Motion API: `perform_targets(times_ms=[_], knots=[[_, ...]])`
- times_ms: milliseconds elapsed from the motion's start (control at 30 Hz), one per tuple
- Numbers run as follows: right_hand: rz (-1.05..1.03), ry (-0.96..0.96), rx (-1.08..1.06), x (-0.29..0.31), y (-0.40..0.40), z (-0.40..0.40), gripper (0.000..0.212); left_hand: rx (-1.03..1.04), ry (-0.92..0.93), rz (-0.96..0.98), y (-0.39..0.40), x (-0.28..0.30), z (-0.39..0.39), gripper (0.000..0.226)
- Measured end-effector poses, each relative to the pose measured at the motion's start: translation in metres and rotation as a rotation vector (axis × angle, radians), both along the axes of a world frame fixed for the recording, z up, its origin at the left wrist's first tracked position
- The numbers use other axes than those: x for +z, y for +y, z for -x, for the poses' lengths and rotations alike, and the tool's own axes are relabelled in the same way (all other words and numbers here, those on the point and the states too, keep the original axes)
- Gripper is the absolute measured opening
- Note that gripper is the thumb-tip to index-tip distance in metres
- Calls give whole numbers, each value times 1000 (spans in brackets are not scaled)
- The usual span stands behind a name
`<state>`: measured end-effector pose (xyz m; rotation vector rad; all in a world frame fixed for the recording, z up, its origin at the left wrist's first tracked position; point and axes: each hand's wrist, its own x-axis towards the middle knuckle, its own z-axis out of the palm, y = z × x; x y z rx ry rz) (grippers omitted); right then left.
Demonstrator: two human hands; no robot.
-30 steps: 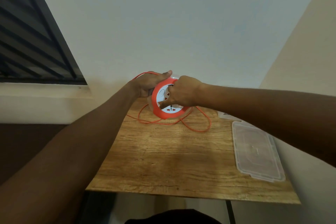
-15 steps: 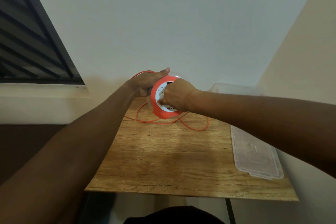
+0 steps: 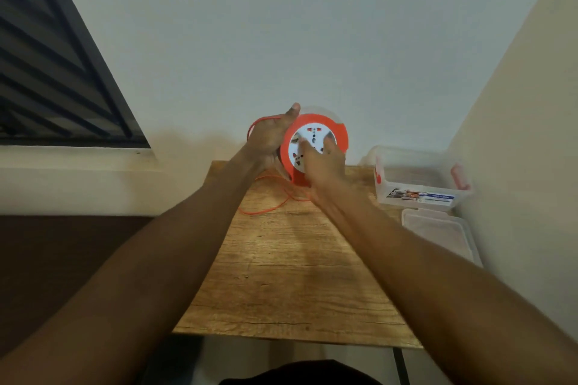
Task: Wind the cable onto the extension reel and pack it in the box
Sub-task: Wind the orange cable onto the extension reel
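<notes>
One reel [image 3: 339, 136] is held above the table [image 3: 281, 275]; left hand [image 3: 270, 137] grips its back, right hand [image 3: 325, 162] touches its socket face with loosely bent fingers; one orange cable [image 3: 266, 208] trails below; one clear box [image 3: 419, 184] and one lid [image 3: 438, 233] lie at the right.

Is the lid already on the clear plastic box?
No. The lid lies flat on the wooden table in front of the open clear plastic box.

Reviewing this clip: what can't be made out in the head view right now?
- How much cable is already wound: the left hand covers the reel rim.
- The plug end: not visible.
- Sockets under the right hand, blurred by motion.
- The box label: too small.
- The lid: partly behind the right forearm.
</notes>
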<state>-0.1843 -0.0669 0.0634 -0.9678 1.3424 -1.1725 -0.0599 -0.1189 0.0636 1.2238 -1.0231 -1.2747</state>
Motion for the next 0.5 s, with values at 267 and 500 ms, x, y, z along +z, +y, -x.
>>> perform_targets(times_ms=[267, 500], knots=[[-157, -236, 104, 13, 23, -12, 96, 21, 30, -122, -4, -11, -8, 53], [817, 1512, 657, 36, -3, 42, 45, -175, -125, -192, -5, 1, -43, 52]])
